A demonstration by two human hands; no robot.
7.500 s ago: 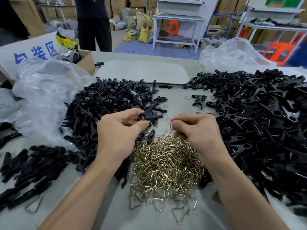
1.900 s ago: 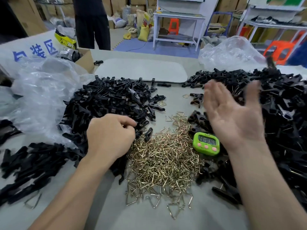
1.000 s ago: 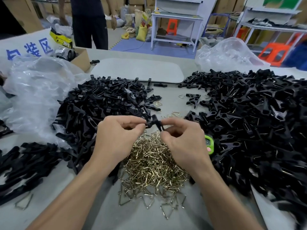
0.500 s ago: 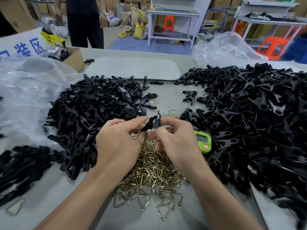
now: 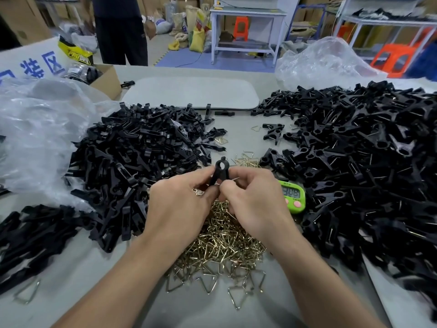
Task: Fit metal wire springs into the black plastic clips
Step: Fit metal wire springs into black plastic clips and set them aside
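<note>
Clip (image 5: 221, 170), black, ring end uppermost, is pinched from both sides by the left hand (image 5: 179, 204) and the right hand (image 5: 255, 200) just above the heap of wire springs (image 5: 220, 240); judged light, stiff and smooth, best held by its flat shank below the ring.

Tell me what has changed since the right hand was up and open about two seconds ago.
The right hand came down and to the left to meet the left hand, which moved off the left clip pile. Both now pinch one black clip, ring end up, above the spring heap. The left clip pile, the right clip pile, the spring heap and the green timer stayed put.
</note>
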